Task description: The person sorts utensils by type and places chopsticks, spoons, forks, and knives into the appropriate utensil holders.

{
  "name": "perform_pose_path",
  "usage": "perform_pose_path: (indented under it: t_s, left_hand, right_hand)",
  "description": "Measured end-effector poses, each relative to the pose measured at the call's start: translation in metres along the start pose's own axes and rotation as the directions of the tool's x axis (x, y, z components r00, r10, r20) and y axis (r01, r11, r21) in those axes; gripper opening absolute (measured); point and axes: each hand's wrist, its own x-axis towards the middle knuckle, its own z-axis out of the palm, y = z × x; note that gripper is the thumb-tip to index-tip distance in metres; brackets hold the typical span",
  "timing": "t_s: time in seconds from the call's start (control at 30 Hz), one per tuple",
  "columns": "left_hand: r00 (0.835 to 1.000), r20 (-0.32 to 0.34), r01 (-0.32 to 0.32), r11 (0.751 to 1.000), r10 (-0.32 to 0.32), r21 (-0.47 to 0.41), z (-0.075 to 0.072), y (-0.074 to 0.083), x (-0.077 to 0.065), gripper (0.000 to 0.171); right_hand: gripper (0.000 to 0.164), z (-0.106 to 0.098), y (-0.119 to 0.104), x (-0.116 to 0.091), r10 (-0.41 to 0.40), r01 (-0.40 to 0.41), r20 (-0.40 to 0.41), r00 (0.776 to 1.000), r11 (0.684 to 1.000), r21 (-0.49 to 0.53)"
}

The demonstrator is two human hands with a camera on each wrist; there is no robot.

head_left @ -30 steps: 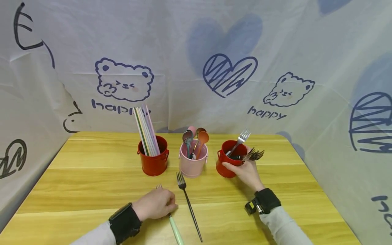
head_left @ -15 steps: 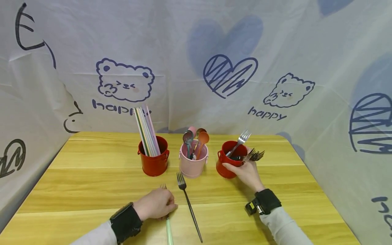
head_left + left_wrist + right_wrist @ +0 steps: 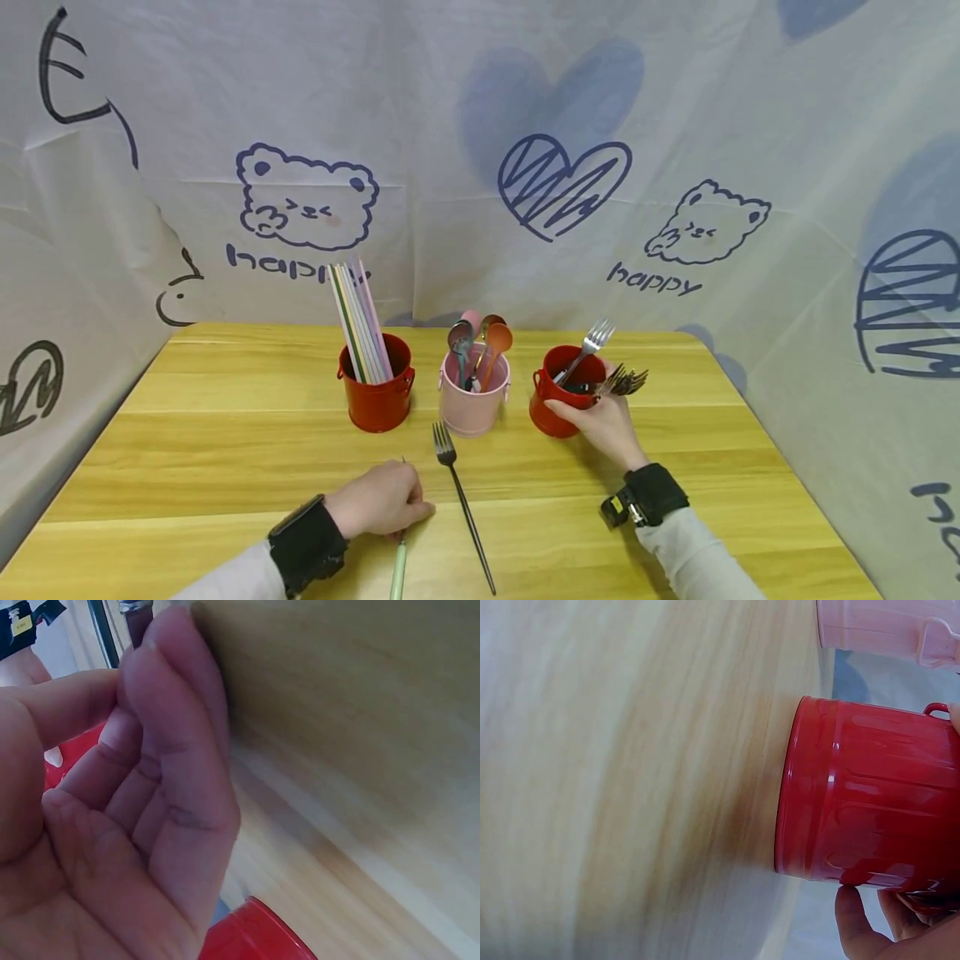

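My left hand (image 3: 382, 500) is low over the table, pinching a fork with a pale green handle (image 3: 399, 571) between thumb and fingers. Most of its head is hidden behind the hand; in the left wrist view its metal neck (image 3: 137, 622) sticks out past the fingertips. Just right of that hand lies a black fork (image 3: 465, 508), tines pointing away. My right hand (image 3: 606, 427) grips the right side of a red bucket (image 3: 551, 417), thumb across its front. A silver fork (image 3: 597, 335) and several darker forks (image 3: 626, 381) lean out of this bucket.
A pink bucket (image 3: 471, 412) of several spoons stands in the middle at the back. Left of it, another red bucket (image 3: 378, 408) holds several long straws (image 3: 362, 325). A printed white cloth (image 3: 450, 100) hangs behind the wooden table (image 3: 187, 450).
The green-handled fork has turned in my left fingers: its handle end swings left, and its tines slip mostly out of sight. My right hand stays on the bucket.
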Motion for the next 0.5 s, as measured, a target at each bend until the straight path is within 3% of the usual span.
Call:
perform_pose_path:
  t_s: [0.23, 0.5]
  left_hand:
    - [1.000, -0.018, -0.003, 1.000, 0.003, -0.014, -0.004, 0.000, -0.003, 0.026]
    - [0.984, -0.068, -0.161, 0.987, 0.163, 0.025, -0.013, 0.002, -0.002, 0.018]
  right_hand:
    - [0.077, 0.000, 0.001, 0.000, 0.009, -0.009, 0.003, 1.000, 1.000, -0.004]
    - [0.077, 0.000, 0.000, 0.000, 0.011, -0.011, -0.004, 1.000, 1.000, -0.011]
